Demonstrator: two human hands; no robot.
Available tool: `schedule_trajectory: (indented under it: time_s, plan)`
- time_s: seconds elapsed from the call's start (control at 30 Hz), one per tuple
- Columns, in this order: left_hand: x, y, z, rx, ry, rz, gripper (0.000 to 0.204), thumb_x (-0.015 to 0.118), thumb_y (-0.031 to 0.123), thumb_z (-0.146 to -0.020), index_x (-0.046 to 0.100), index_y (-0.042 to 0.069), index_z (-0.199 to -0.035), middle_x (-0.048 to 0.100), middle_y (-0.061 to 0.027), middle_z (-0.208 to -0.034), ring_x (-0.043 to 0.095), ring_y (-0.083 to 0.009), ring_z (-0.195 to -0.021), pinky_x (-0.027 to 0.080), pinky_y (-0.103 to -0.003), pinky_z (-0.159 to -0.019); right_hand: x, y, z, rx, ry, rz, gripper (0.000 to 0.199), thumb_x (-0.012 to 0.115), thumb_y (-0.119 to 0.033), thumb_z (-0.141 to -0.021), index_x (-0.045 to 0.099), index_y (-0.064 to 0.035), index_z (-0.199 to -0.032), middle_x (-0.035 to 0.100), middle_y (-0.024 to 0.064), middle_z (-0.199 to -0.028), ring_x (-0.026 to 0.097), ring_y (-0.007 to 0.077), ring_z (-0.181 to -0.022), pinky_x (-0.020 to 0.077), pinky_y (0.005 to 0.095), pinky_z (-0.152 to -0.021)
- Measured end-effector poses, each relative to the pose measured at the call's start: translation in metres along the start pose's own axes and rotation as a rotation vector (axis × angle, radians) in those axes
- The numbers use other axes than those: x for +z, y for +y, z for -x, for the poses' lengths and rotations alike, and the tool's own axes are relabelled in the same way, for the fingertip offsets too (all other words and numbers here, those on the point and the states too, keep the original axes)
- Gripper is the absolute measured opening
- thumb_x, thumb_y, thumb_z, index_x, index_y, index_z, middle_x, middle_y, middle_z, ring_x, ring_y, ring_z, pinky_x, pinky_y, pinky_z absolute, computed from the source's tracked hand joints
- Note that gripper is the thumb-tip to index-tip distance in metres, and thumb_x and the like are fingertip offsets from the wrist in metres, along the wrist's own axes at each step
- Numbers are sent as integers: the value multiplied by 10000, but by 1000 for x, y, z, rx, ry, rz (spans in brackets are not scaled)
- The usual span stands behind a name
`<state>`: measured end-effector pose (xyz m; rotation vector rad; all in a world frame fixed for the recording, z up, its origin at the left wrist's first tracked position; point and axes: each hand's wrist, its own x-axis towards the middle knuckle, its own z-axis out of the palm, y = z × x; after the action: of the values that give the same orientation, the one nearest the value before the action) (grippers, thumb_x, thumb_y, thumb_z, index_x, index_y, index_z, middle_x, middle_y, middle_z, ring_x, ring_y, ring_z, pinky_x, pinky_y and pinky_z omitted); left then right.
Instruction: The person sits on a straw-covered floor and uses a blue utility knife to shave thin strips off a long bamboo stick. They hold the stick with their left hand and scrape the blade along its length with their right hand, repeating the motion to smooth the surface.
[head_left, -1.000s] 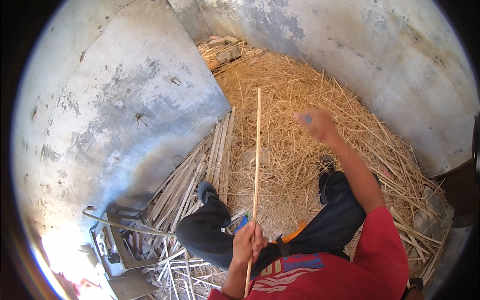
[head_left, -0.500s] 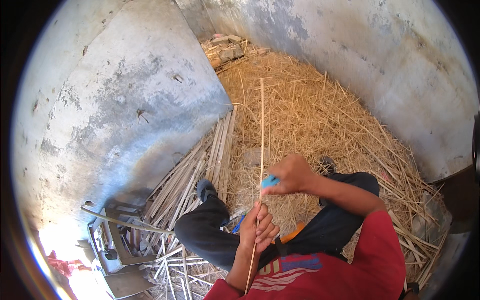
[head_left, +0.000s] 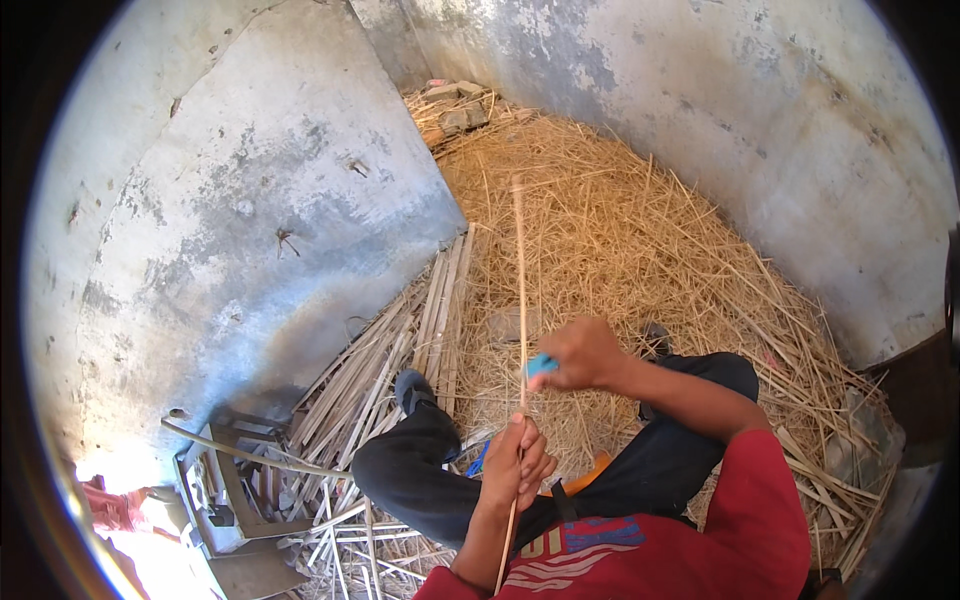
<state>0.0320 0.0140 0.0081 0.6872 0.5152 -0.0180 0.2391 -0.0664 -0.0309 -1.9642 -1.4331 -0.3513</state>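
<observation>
Over mid-floor (head_left: pixel 590 425), a strip (head_left: pixel 522 300) is gripped by the left hand (head_left: pixel 515 465), a blue object (head_left: pixel 541 366) by the right hand (head_left: pixel 582 355). Work seems unfinished.

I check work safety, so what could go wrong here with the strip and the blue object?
The right hand holds the blue object just beyond the bare left hand; a slip might hurt it, though I can't make out any blade. The thin strip might whip or splinter: its long far end is unheld and looks blurred.
</observation>
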Motion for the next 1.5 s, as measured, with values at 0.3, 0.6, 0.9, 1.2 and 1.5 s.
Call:
schedule_trajectory:
  time_s: [0.3, 0.6, 0.9, 1.2, 1.5]
  plan:
    - [10, -16, 18, -87, 22, -160, 411, 361, 391, -1031, 373, 125, -718, 321, 23, -479, 231, -87, -346, 271, -246, -427, -10, 89, -19, 253, 28, 215, 774, 290, -808, -839, 501, -129, -533, 375, 14, -401, 392, 171, -342, 297, 345, -339]
    - [-7, -47, 80, -288, -118, -267, 399, 369, 349, -1034, 407, 104, -721, 352, 12, -500, 280, -97, -365, 307, -250, -445, -57, 198, -27, 1061, 49, 365, 851, 141, -748, -906, 597, -119, -557, 355, -19, -446, 394, 163, -390, 336, 352, -376]
    - [-36, -7, 32, 45, 167, -185, 417, 355, 378, -1030, 397, 113, -710, 346, 18, -453, 270, -96, -296, 270, -224, -377, -33, 68, -20, 545, -247, 137, 713, 278, -684, -932, 720, -131, -857, 582, 112, -569, 614, 281, -589, 478, 420, -536]
    - [-6, 15, 6, 70, 40, -51, 356, 363, 321, -1030, 417, 89, -764, 357, 15, -471, 250, -81, -306, 246, -236, -395, 2, -21, -1, -16, 38, -25, 623, 548, -711, -793, 536, -127, -575, 517, 57, -506, 568, 262, -458, 408, 381, -413]
    - [1, 9, 2, 126, 79, -184, 350, 386, 325, -1027, 411, 105, -756, 336, 37, -465, 242, -54, -312, 246, -215, -391, 5, -13, 7, -134, 18, 36, 648, 487, -734, -819, 512, -140, -560, 485, 43, -474, 513, 241, -400, 366, 370, -385]
